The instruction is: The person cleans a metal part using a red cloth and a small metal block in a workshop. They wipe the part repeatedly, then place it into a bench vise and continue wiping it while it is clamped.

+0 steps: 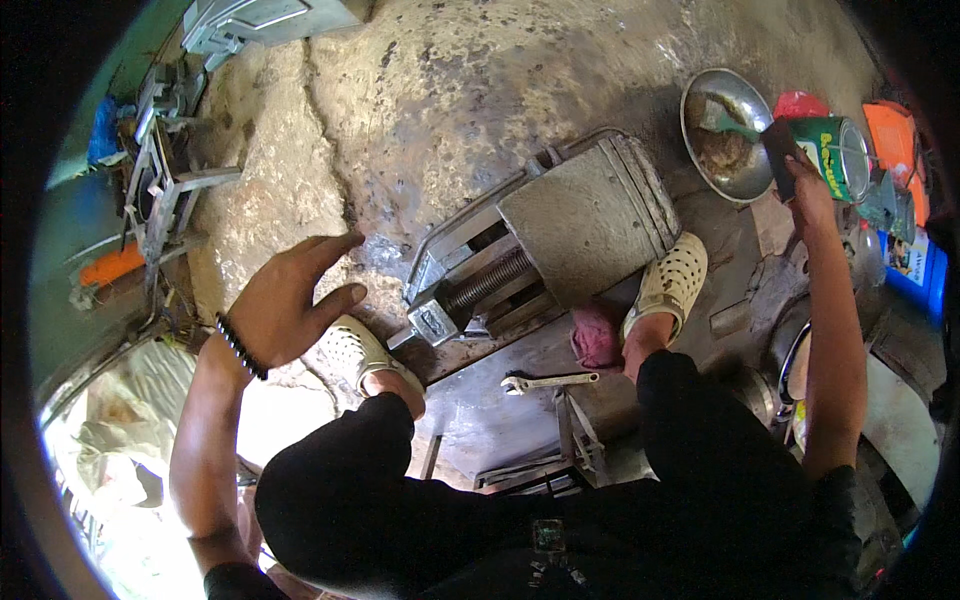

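Black-clothed legs (540, 512) spread below a large metal vise (590, 225), which lies on the floor (430, 85), apparently whole, its screw (488, 284) exposed. Near its screw end, the empty left grip (282, 302) has fingers apart. To the right sits a steel bowl (745, 93); near it, the right grip (813, 207) is clamped on a dark block (776, 156). A wrench (552, 382) lies unheld; a brush (736, 128) rests in the bowl. Work looks under way; how much is done or left, the view does not show.
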Demonstrator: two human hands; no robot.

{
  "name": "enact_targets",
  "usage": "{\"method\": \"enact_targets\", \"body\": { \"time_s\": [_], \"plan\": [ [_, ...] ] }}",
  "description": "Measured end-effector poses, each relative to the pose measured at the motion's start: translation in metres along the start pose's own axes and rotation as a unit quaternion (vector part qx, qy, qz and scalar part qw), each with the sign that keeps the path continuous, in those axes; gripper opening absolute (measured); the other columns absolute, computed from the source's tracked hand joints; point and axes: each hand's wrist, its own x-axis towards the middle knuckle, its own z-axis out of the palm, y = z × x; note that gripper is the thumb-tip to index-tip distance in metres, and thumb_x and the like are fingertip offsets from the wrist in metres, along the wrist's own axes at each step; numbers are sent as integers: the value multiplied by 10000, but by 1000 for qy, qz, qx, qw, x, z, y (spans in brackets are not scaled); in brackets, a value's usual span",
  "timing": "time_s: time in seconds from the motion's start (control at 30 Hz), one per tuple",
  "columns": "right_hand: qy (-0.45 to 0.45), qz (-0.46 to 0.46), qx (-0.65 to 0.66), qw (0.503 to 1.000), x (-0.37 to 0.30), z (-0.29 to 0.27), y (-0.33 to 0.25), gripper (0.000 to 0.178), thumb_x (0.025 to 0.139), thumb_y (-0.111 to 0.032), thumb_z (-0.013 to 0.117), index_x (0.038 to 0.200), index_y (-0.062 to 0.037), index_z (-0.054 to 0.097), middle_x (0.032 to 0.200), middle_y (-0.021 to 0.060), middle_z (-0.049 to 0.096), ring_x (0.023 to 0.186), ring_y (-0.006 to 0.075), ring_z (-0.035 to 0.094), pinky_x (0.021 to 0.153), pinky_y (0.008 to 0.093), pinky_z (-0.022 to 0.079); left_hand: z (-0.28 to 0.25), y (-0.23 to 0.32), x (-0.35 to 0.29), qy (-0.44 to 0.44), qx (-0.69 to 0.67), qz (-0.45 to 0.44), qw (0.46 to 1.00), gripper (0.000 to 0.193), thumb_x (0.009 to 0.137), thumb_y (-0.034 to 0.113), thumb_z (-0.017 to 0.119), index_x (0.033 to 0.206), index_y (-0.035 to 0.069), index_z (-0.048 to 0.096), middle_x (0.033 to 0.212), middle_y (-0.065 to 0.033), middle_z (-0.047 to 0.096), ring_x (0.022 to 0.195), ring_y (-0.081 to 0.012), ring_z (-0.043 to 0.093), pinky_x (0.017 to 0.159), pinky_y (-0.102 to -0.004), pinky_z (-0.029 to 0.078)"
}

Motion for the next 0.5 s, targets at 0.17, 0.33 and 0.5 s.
{"method": "enact_targets", "body": {
  "time_s": [0.17, 0.33, 0.5],
  "plan": [
    [-157, 51, 153, 974, -140, 101, -96, 475, 1020, -239, 580, 1442, -53, 467, 1306, 106, 614, 1174, 255, 613, 888, 449, 557, 46, -28, 30, 61, -126, 128, 982, 519, 942, 269, 705, 1364, -5, 578, 1315, -236, 631, 1207, -394, 619, 1051, -449, 486],
    [-267, 150, 335, 891, -266, 246, -98, 434, 1024, -263, 557, 1400, -57, 491, 1306, 131, 621, 1185, 292, 623, 949, 522, 555, 105, -33, 41, 150, -205, 250, 934, 697, 854, 340, 796, 1426, 38, 535, 1393, -238, 575, 1242, -408, 598, 1059, -448, 502],
    [-163, 263, 465, 829, -371, 392, -53, 317, 1014, -239, 543, 1306, -117, 571, 1201, 60, 661, 1096, 243, 639, 938, 394, 528, 134, -65, 28, 126, -173, 262, 941, 983, 693, 426, 891, 1489, 43, 462, 1420, -247, 550, 1275, -410, 577, 1087, -459, 479]
  ]
}}
